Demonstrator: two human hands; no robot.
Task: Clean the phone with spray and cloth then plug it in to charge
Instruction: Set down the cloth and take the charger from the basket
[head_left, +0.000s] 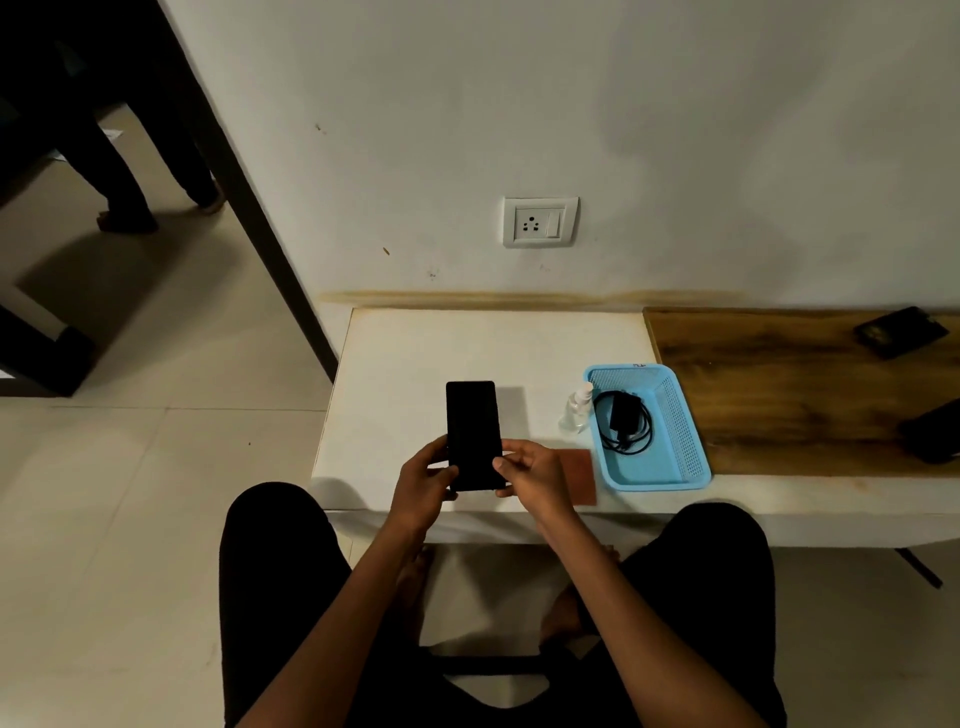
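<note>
Phone (472, 434), one, flat black rectangular slab with dark screen, held upright above near edge of white tabletop (415, 364). Left hand (423, 480) gripping lower left side, fingers curled round edge; right hand (532, 475) pinching lower right side, thumb on the front face. No brand or logo readable on phone.

One small clear plastic spray bottle (576, 408) with white cap, standing just beside left wall of light blue perforated plastic basket (685, 415). Small dark mark on basket's far rim, unreadable. Inside basket: one black charger block with coiled black cable (623, 418). One reddish-brown square cloth (579, 475) flat on table, touching basket's near left corner, partly hidden by right hand.

One white wall socket plate (540, 221) with three-pin holes and one switch, on wall above table, no lettering legible.

Bare white surface left of and behind phone, up to wall. Wooden brown panel (779, 389) right of basket, two dark flat objects (901, 332) at far right, one cut off by frame edge. Tiled floor (130, 467) left of table; legs of a second person (150, 171) standing in doorway, top left.
</note>
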